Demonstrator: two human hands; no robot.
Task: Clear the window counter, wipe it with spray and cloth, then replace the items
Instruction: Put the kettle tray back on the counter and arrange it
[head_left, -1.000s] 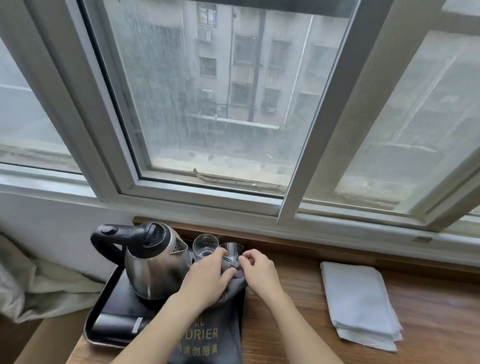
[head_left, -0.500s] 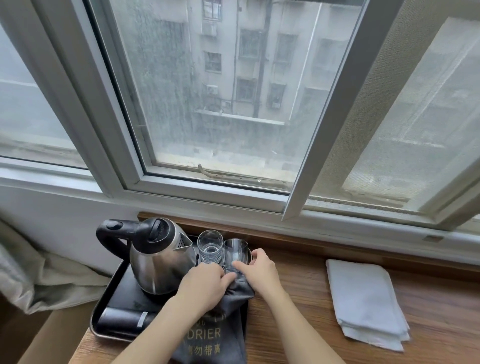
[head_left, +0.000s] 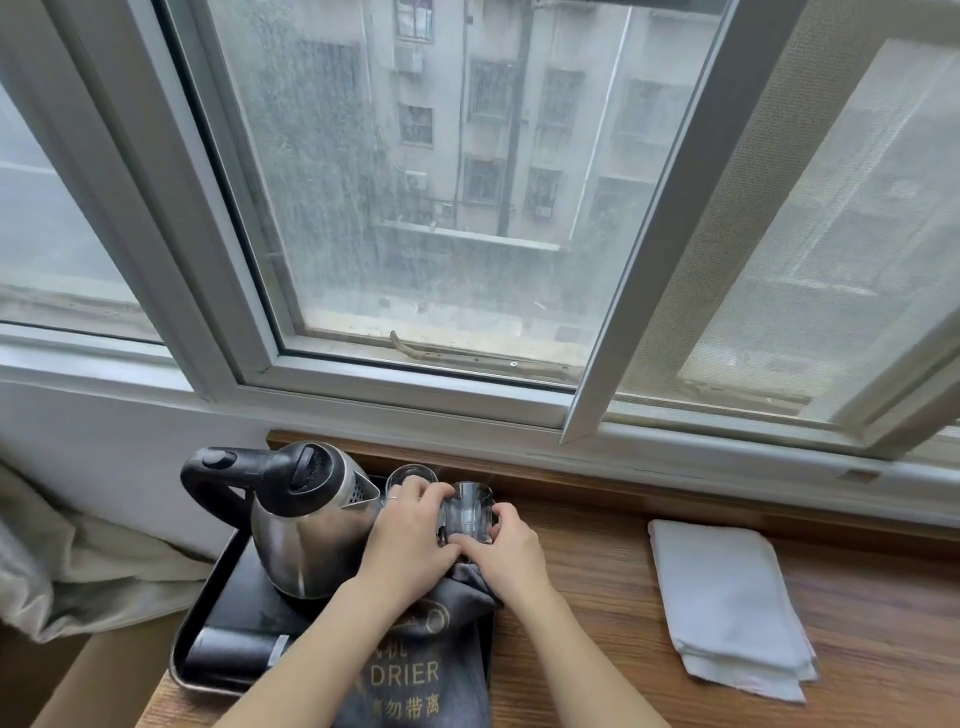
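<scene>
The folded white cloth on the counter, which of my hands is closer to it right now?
Right. Your right hand is on the glass, with bare counter between it and the folded white cloth. Your left hand is beyond it, by the kettle.

The wooden counter (head_left: 649, 597) carries a black tray (head_left: 179, 652) at its left end and a folded white cloth (head_left: 727, 603) well apart.

— What can't you make out from up here?

— My left hand (head_left: 410, 540) covers the lower half of the rear glass (head_left: 413, 475), and both hands hide the base of the front glass (head_left: 467, 512).

— And the grey bag (head_left: 415, 670)?

— The bottom edge cuts it off, with part of its print under my forearm. The tray (head_left: 179, 649) shows only its left rim.
</scene>
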